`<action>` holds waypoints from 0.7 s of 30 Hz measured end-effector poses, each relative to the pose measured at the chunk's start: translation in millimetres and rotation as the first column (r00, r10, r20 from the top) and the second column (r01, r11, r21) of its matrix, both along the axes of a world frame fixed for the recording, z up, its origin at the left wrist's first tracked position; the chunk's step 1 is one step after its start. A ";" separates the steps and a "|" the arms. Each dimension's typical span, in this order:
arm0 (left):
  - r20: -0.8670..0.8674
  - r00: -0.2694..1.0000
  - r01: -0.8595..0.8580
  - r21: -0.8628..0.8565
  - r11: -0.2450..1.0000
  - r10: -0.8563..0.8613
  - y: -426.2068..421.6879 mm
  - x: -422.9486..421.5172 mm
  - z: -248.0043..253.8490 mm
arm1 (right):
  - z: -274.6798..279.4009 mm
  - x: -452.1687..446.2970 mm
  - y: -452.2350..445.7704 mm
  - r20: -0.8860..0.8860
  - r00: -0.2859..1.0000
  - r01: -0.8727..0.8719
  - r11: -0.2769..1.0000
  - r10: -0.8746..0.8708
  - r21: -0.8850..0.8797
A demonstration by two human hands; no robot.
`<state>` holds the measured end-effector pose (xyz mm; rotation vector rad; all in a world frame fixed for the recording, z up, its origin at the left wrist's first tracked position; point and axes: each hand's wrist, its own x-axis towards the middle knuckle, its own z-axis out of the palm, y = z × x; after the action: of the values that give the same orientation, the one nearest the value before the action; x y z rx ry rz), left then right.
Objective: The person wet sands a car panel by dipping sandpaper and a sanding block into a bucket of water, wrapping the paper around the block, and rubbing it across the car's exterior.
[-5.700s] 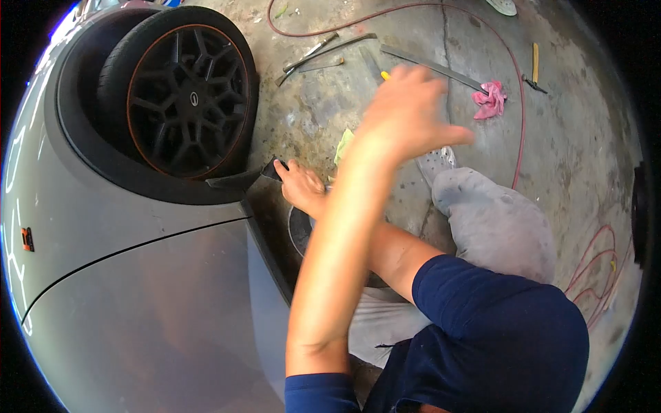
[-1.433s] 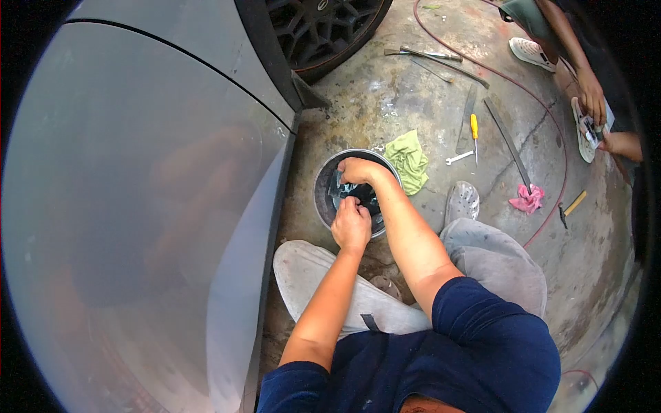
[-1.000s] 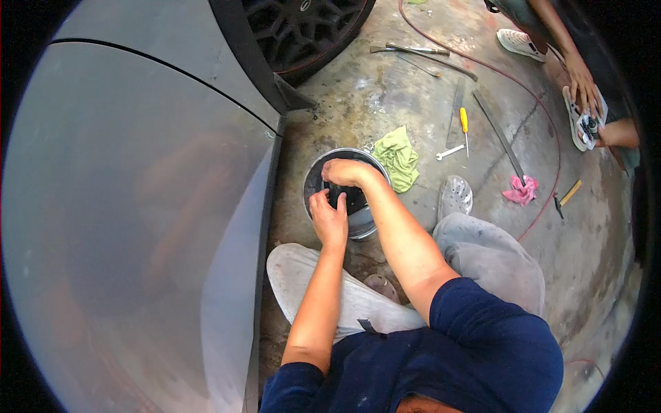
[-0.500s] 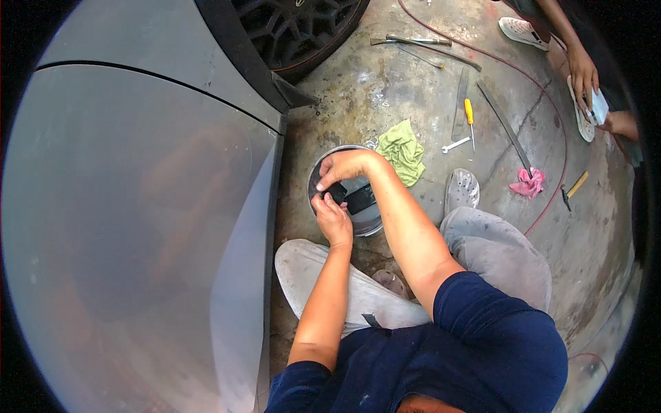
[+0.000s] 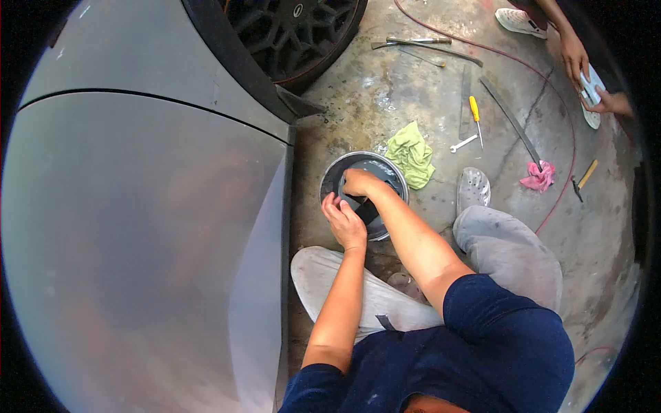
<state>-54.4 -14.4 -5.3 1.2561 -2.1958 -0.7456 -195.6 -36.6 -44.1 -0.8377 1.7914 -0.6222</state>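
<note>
Over the left part of a round bucket [image 5: 398,231], the two hands are brought close together. The left hand [image 5: 344,221] is opened at the near left rim, its fingers extended and loosely spread; no grip can be made out. The right hand [image 5: 361,182] is dipped inside with its fingers curled, and whether anything is held by it cannot be told. A flat black piece [image 5: 367,212] is seen in the bucket, beneath the right wrist, where a greyish liquid seems to be held.

The black piece is judged light, somewhat pliable and slippery when wet; it would best be gripped by a broad edge, between thumb and fingers. The bucket is likely heavier and stiff, and would best be steadied by its rim.

Just right of the bucket, a green cloth [image 5: 411,155] is crumpled on the floor [image 5: 441,86]. Farther right, a yellow-handled screwdriver [image 5: 474,110] and a wrench [image 5: 463,143] are laid near each other. At the far right, a pale object [image 5: 592,87] is held by another person's hands.

Compared with half a second ago, the fingertips have been drawn apart, and the left hand has been opened more. The cloth and tools are left in the same arrangement.
</note>
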 end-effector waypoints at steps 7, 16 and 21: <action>-0.025 0.998 0.066 0.006 0.998 -0.065 -8.7 8.2 0.8 | 57.1 -38.0 -17.9 -0.143 0.958 -0.261 0.963 0.250 -0.064; 0.570 0.750 0.349 0.090 0.933 -0.335 -17.3 3.0 22.0 | 43.6 -126.1 -10.0 0.272 0.751 0.657 0.638 -0.602 -0.401; 0.583 0.744 0.335 0.098 0.937 -0.327 -20.6 -0.1 21.1 | 134.5 -91.3 -26.9 0.778 0.382 0.915 0.322 -0.499 -0.243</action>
<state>-54.6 -35.0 15.8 1.2163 -2.9931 -0.4947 -286.9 -63.4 90.5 -0.0351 1.2395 -2.0445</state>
